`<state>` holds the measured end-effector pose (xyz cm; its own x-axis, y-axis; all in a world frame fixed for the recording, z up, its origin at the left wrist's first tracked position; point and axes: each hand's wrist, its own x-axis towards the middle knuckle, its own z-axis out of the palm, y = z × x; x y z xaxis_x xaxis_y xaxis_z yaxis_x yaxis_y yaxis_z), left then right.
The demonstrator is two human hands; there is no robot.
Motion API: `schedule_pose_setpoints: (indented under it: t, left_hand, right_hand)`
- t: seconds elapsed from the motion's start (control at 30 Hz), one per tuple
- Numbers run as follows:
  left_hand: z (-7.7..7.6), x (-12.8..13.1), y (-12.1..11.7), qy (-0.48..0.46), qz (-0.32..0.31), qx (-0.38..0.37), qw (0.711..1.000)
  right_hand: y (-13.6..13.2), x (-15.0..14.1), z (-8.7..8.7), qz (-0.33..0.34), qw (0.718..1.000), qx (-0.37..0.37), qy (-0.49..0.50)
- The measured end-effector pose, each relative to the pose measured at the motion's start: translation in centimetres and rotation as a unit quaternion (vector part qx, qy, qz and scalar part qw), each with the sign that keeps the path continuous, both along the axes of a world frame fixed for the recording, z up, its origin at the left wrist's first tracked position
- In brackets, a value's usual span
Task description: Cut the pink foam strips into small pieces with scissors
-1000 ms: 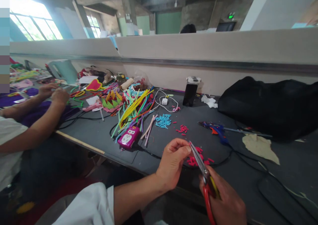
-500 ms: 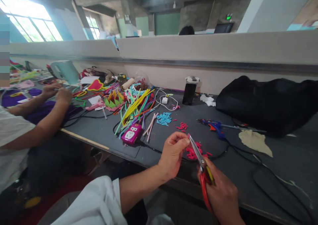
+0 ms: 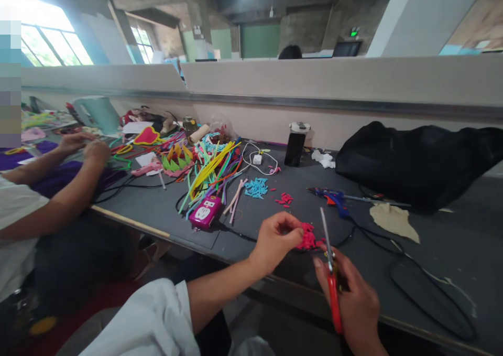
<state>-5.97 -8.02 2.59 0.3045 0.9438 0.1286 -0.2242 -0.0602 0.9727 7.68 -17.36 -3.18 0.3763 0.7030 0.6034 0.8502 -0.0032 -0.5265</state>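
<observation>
My right hand [image 3: 351, 293] is wrapped round the red-handled scissors [image 3: 334, 298], whose blades point upward and away from me. My left hand [image 3: 279, 240] has thumb and forefinger curled together in a pinch at the left edge of a pile of small pink-red pieces [image 3: 308, 236]. Whatever lies between those fingertips is too small to make out. Beyond this hand are a smaller group of red pieces [image 3: 284, 199] and a heap of short blue pieces [image 3: 256, 187]. Two or three pale pink strips [image 3: 236, 201] lie left of the blue heap.
A purple power socket [image 3: 205, 212] stands beside a bundle of coloured fuzzy stems [image 3: 212, 170]. To the right lie a blue glue gun [image 3: 338, 201], its black cable and a black bag [image 3: 416, 162]. A dark bottle [image 3: 295, 145] stands behind. At left, a co-worker's hands [image 3: 88, 149] are busy.
The scissors have moved away from my left fingertips, to the right, and now point more upright. My left hand has lowered slightly to the pink-red pile.
</observation>
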Motion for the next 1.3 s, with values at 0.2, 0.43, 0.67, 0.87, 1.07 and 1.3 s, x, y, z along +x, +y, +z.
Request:
schedule_pose_setpoints:
  t: [0.2, 0.43, 0.67, 0.87, 1.07, 1.3]
  left_hand:
    - [-0.7, 0.1, -1.1, 0.207, -0.079, 0.345, 0.912]
    - [-1.0, 0.4, -1.7, 0.274, -0.093, 0.437, 0.852]
    - [-1.1, 0.2, -1.7, 0.277, -0.093, 0.431, 0.854]
    - [-1.2, 0.2, -1.5, 0.342, -0.074, 0.536, 0.768]
    - [-1.3, 0.2, -1.5, 0.327, -0.078, 0.532, 0.777]
    - [-2.0, 0.6, -1.4, 0.313, -0.135, 0.36, 0.869]
  right_hand:
    - [-0.9, 0.4, 1.7, 0.002, 0.99, -0.048, 0.129]
    - [-0.7, 1.6, 1.5, 0.046, 0.993, -0.044, 0.099]
    - [-0.9, 1.5, 1.2, 0.053, 0.995, -0.043, 0.076]
    - [-0.7, 2.0, 0.2, 0.052, 0.998, -0.025, 0.012]
    - [-0.6, 2.3, 0.8, 0.076, 0.997, -0.034, 0.001]
    - [-0.2, 1.8, 1.5, 0.057, 0.998, 0.007, 0.002]
